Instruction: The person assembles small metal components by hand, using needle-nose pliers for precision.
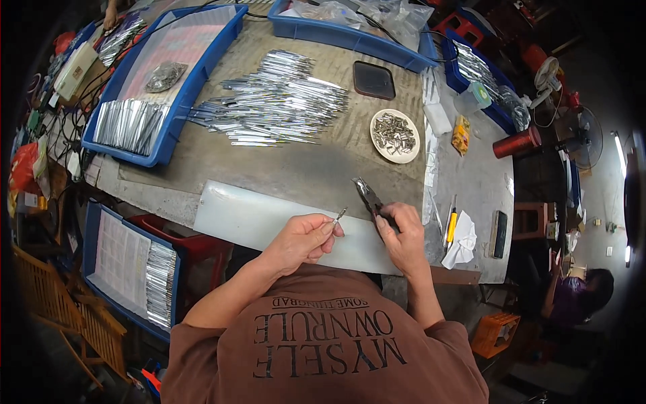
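My left hand [303,237] is closed in a pinch on a small, thin metal piece [341,214], whose tip sticks out past the fingertips; the rest is hidden by the fingers. My right hand [406,239] wraps round the dark handles of a pair of pliers [367,195], jaws pointing up and to the left, apart from the metal piece. Both hands hover over a pale metal sheet [262,219] along the near table edge. Farther off lies a heap of long silvery metal strips [282,104]. To its right stands a round cream dish [397,159] of small metal bits.
Blue trays [165,151] hold strips and plastic bags round the far table [269,161]. A black square tray [374,79], a yellow-handled tool [451,225] and crumpled white paper [463,244] lie to the right. Another tray [91,269] sits below left. Another person [584,296] is at far right.
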A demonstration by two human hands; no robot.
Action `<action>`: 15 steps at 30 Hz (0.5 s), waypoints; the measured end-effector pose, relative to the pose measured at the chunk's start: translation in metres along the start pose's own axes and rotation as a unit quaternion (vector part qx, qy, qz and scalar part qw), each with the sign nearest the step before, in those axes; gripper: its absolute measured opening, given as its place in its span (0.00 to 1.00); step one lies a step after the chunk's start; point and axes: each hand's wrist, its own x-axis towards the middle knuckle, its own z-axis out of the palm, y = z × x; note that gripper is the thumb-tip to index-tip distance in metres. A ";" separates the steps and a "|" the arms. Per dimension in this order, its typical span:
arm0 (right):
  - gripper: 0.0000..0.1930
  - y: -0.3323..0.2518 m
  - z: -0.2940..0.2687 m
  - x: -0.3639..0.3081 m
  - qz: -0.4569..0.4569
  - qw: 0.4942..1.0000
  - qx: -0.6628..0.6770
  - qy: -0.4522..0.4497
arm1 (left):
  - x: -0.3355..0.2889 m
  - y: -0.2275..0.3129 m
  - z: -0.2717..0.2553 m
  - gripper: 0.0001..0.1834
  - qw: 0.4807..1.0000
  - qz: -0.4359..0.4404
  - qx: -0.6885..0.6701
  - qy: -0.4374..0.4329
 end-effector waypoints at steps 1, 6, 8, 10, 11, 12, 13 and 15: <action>0.06 -0.004 -0.001 0.001 0.004 1.000 -0.001 0.002 | -0.001 0.000 0.001 0.11 1.000 -0.014 -0.006 -0.012; 0.08 -0.014 0.005 0.005 0.114 0.938 0.324 -0.046 | -0.002 -0.001 0.006 0.11 0.998 -0.043 -0.002 -0.045; 0.07 -0.015 0.010 0.006 0.100 0.918 0.381 -0.047 | -0.002 -0.002 0.006 0.12 0.997 -0.048 0.002 -0.054; 0.06 -0.016 0.008 0.007 0.097 0.924 0.363 -0.070 | -0.002 -0.002 0.007 0.12 0.996 -0.053 0.020 -0.064; 0.05 -0.016 0.007 0.007 0.093 0.929 0.344 -0.095 | -0.002 -0.002 0.008 0.12 0.996 -0.053 0.020 -0.063; 0.05 -0.016 0.007 0.008 0.093 0.929 0.345 -0.095 | -0.003 -0.001 0.009 0.12 0.996 -0.057 0.032 -0.059; 0.04 -0.017 0.007 0.008 0.079 0.937 0.326 -0.095 | -0.003 -0.001 0.010 0.12 0.996 -0.060 0.044 -0.054; 0.04 -0.018 0.007 0.008 0.065 0.945 0.307 -0.094 | -0.003 -0.004 0.011 0.12 0.996 -0.059 0.049 -0.052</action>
